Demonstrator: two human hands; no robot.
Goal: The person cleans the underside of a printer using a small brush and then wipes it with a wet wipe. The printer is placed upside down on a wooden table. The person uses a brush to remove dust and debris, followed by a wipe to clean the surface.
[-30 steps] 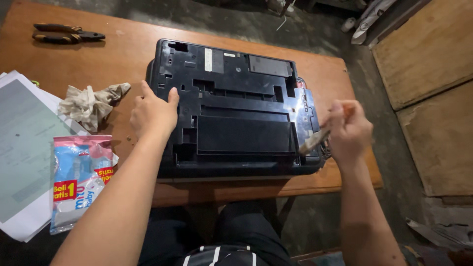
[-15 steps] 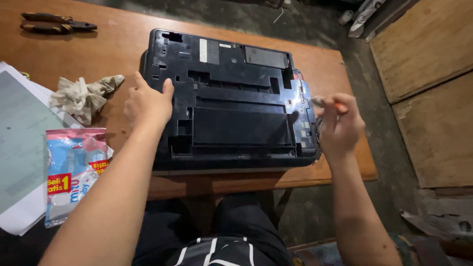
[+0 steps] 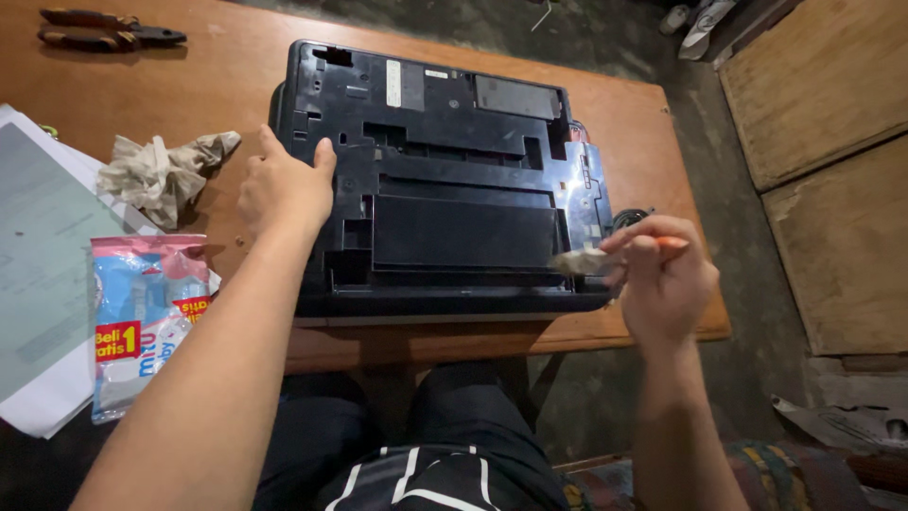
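Although it lies flat on the wooden desk (image 3: 653,132) with its underside up, the black printer (image 3: 445,180) looks bulky and fairly heavy – a stiff moulded plastic shell, ribbed and recessed, not slippery, though its thin tabs and the loose side panel at the right edge seem the fragile parts; the solid outer edges and corners would be the safest places to take hold. The left hand (image 3: 284,189) rests on the printer's left edge, fingers spread and relaxed, pressing rather than grasping. The right hand (image 3: 662,279) is at the near right corner, its fingers pinched around a small brush (image 3: 591,258) with an orange handle, the pale bristles touching the casing. On the printer's upper face sit a small white upright label and a grey rectangular one. Left of the printer lies a crumpled cloth (image 3: 156,170), and nearer the body a soft plastic packet (image 3: 142,317) in blue, white and red rests on sheets of paper (image 3: 38,246) – pliers (image 3: 104,28) lie at the far corner
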